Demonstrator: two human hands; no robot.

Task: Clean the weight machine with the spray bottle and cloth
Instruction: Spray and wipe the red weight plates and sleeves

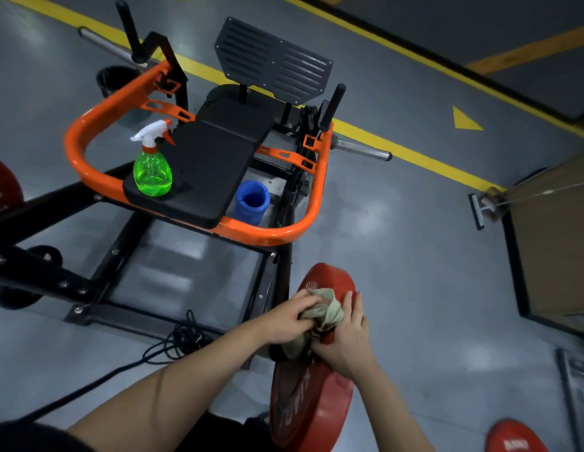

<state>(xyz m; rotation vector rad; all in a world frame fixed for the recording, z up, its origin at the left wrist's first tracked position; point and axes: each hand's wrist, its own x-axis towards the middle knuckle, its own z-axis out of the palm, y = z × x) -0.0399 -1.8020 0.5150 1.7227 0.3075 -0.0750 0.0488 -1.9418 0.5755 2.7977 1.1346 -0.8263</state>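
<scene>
Near the bottom of the head view, at the near corner of the weight machine [88, 125], both hands meet on an upright red weight plate [313, 402]. A bunched beige cloth [328, 309] is draped over the plate's top edge. The left hand [290, 318] grips it with curled fingers, holding it against the rim. The right hand [346, 337] lies on the plate's face just beside the cloth, its fingers nearly straight and close together, its thumb side touching the lower folds.

The cloth looks soft and light, so it should wrap round the curved rim easily; gathering it into a pad under the palm would probably wipe better than pinching a corner. The plate looks heavy and stiff, and its painted face is likely to be slick once wet, so steadying it with a flat hand seems sensible.

The spray bottle [153, 164] stands upright on the near end of the black seat pad [212, 164], well apart from the hands. Its clear body is roughly half full of green liquid. It is probably light, and best taken by the neck under the white trigger head.

A blue open-topped cylinder [251, 202] sits just beside the pad, inside the orange frame; whether it holds anything I cannot tell. A dark bucket [116, 81] stands behind the frame, its contents hidden.
</scene>
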